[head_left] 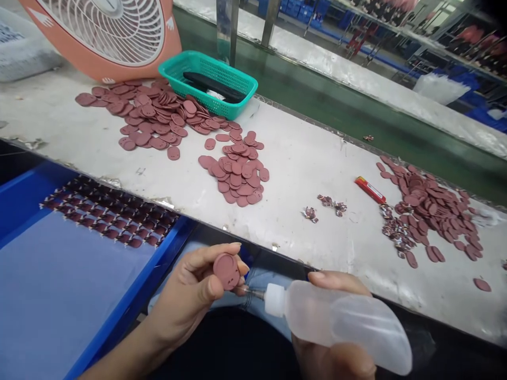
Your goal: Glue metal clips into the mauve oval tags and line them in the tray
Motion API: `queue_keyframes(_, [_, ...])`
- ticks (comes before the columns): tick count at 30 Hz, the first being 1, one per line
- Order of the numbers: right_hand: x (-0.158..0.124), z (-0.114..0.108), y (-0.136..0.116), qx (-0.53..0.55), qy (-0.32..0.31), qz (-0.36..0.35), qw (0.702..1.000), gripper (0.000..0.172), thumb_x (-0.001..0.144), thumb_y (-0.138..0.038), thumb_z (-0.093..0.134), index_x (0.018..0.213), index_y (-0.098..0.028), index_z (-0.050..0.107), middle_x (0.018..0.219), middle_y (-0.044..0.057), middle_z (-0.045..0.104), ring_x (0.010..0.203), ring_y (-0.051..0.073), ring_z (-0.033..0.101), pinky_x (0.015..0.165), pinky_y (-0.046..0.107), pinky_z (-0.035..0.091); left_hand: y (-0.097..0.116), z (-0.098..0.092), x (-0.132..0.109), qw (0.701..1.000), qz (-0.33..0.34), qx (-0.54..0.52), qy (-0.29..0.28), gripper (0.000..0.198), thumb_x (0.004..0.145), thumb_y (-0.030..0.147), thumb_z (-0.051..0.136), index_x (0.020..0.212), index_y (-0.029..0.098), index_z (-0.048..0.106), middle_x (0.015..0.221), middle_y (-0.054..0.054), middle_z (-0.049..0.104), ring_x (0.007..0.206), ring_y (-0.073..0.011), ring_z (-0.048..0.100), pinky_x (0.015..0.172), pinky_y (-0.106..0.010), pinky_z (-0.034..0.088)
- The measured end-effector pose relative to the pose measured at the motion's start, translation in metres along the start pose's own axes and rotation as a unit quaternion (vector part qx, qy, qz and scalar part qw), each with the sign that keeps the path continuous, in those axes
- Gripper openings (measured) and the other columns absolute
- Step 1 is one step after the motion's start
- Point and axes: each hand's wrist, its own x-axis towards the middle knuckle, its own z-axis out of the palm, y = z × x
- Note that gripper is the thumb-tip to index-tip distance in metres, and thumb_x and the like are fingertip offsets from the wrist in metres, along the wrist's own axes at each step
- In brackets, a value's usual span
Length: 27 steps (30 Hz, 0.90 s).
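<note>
Between the thumb and fingers of my left hand [194, 290] is a dark red oval disc [226, 272] with small holes near its lower edge. My right hand [336, 322] is wrapped round a translucent squeeze bottle [344, 319] with a white cap and a thin metal nozzle [255, 292]. The nozzle's tip points left at the disc's lower right edge; whether it touches cannot be made out. Both hands are in front of the bench edge, above my lap. A small heap of similar discs [237, 174] lies on the bench beyond them.
A blue tray [158, 264] at left holds rows of small dark red pieces [106, 211]. On the bench [293, 174] are a larger disc pile [154, 113], a green basket [249, 97], an orange fan [170, 47], small metallic-looking pieces [310, 213], a red stick-like packet [370, 190] and a right-hand disc pile [431, 206].
</note>
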Motion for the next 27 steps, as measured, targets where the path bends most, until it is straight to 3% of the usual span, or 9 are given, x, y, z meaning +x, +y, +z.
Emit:
queue_keyframes(5, [0.014, 0.012, -0.01, 0.035, 0.023, -0.073, 0.996, 0.037, 0.093, -0.063, 0.059, 0.119, -0.036, 0.061, 0.072, 0.0, 0.055, 0.051, 0.017, 0.049, 0.048, 0.035, 0.044, -0.001, 0.0, 0.0, 1.0, 0.011, 0.008, 0.001, 0.027, 0.077, 0.039, 0.087, 0.104, 0.032, 0.083, 0.089, 0.0, 0.082, 0.076, -0.0117, 0.073, 0.073, -0.016, 0.06])
queue_keyframes(10, [0.014, 0.014, -0.008, 0.058, 0.01, -0.061, 0.996, 0.034, 0.094, -0.059, 0.06, 0.117, -0.034, 0.061, 0.079, 0.001, 0.064, 0.043, 0.012, 0.04, 0.048, 0.035, 0.048, 0.001, 0.001, -0.001, 1.0, 0.017, 0.012, 0.008, 0.027, 0.076, 0.038, 0.088, 0.101, 0.031, 0.083, 0.087, 0.001, 0.082, 0.077, -0.0112, 0.073, 0.072, -0.014, 0.059])
queue_keyframes(14, [0.011, 0.014, -0.007, 0.055, 0.017, -0.051, 0.997, 0.033, 0.095, -0.058, 0.06, 0.116, -0.033, 0.061, 0.077, 0.001, 0.062, 0.05, 0.017, 0.053, 0.051, 0.037, 0.051, 0.001, 0.001, -0.001, 1.0, 0.014, 0.008, 0.007, 0.028, 0.076, 0.039, 0.088, 0.102, 0.031, 0.083, 0.087, 0.0, 0.082, 0.075, -0.0112, 0.073, 0.072, -0.014, 0.06])
queue_keyframes(20, [0.01, 0.013, -0.01, 0.028, 0.012, -0.059, 0.998, 0.035, 0.095, -0.061, 0.058, 0.118, -0.034, 0.06, 0.07, -0.001, 0.056, 0.044, 0.014, 0.042, 0.038, 0.03, 0.035, 0.002, 0.0, 0.0, 1.0, 0.009, 0.009, 0.017, 0.026, 0.076, 0.039, 0.088, 0.1, 0.032, 0.084, 0.086, 0.0, 0.082, 0.073, -0.0122, 0.074, 0.07, -0.016, 0.06])
queue_keyframes(27, [0.009, 0.017, -0.015, 0.05, 0.041, -0.01, 0.998, 0.035, 0.091, -0.062, 0.064, 0.116, -0.039, 0.063, 0.079, 0.002, 0.062, 0.058, 0.02, 0.056, 0.06, 0.044, 0.052, 0.002, -0.002, -0.003, 0.999, -0.001, 0.021, 0.027, 0.027, 0.075, 0.042, 0.087, 0.1, 0.032, 0.084, 0.087, -0.002, 0.081, 0.071, -0.0156, 0.073, 0.072, -0.023, 0.062])
